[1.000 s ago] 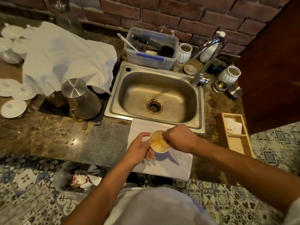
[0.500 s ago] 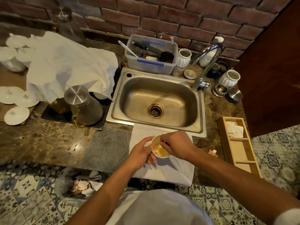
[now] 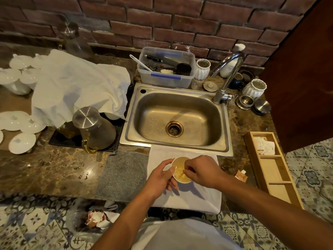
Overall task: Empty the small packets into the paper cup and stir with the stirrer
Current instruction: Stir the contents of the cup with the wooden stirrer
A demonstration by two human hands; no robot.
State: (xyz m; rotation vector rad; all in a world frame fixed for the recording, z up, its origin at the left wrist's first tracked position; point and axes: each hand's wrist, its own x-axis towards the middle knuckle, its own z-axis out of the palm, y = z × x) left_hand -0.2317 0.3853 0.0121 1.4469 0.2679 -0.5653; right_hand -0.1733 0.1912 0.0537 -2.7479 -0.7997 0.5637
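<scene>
A white paper cup [image 3: 180, 180] with yellowish liquid stands on a white cloth [image 3: 198, 199] in front of the sink. My left hand [image 3: 160, 179] grips the cup's left side. My right hand [image 3: 201, 171] hovers over the cup's right rim, its fingers pinching a thin stirrer [image 3: 183, 171] that dips into the liquid. Most of the stirrer is hidden by the fingers. An orange packet [image 3: 241, 175] lies on the counter to the right. White packets [image 3: 264, 146] sit in the far compartment of a wooden tray [image 3: 275, 181].
A steel sink [image 3: 176, 121] with a tap [image 3: 227, 76] lies behind the cloth. A steel jug [image 3: 93, 127] stands on a black mat at left, beside a white towel [image 3: 79, 87] and saucers. A grey mat [image 3: 122, 175] lies left of the cloth. A bin bag [image 3: 97, 217] sits below.
Both hands stayed at the cup. The right hand's fingers shifted slightly over the rim with the stirrer, and the liquid looks swirled. The camera tilted a little.
</scene>
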